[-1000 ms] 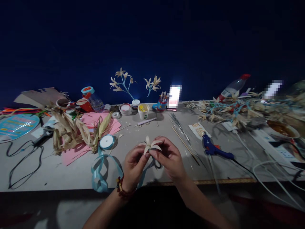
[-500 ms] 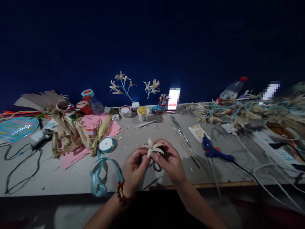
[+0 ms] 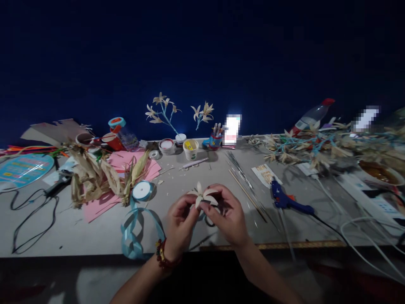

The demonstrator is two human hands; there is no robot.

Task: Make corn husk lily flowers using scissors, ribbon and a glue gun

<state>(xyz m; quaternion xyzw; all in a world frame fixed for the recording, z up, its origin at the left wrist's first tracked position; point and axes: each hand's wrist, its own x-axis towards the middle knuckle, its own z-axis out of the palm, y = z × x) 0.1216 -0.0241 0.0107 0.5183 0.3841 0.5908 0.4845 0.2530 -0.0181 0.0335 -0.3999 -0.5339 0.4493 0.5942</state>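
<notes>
A pale flower (image 3: 202,196) with pointed petals is pinched between both hands, low in the middle of the view. My left hand (image 3: 182,221), with a beaded bracelet at the wrist, is closed on its left side. From the right, my right hand (image 3: 230,217) grips it, the thumb on the lower petals. The stem under the flower is mostly hidden by the fingers. Near my left wrist, blue ribbon (image 3: 133,242) trails in loops from its spool (image 3: 141,191). Metal wires (image 3: 239,169) and thin wooden sticks (image 3: 248,195) lie right of the hands.
Dried husks (image 3: 95,173) rest on pink paper (image 3: 95,207) at the left. A blue glue gun (image 3: 289,202) with a cord lies at the right, near a power strip (image 3: 368,200). Flower branches (image 3: 166,114), a cup (image 3: 190,150) and a lit phone (image 3: 232,129) stand at the back.
The view has shifted slightly, so the table items at the right sit a little further right. Both hands remain closed on the flower in nearly the same place.
</notes>
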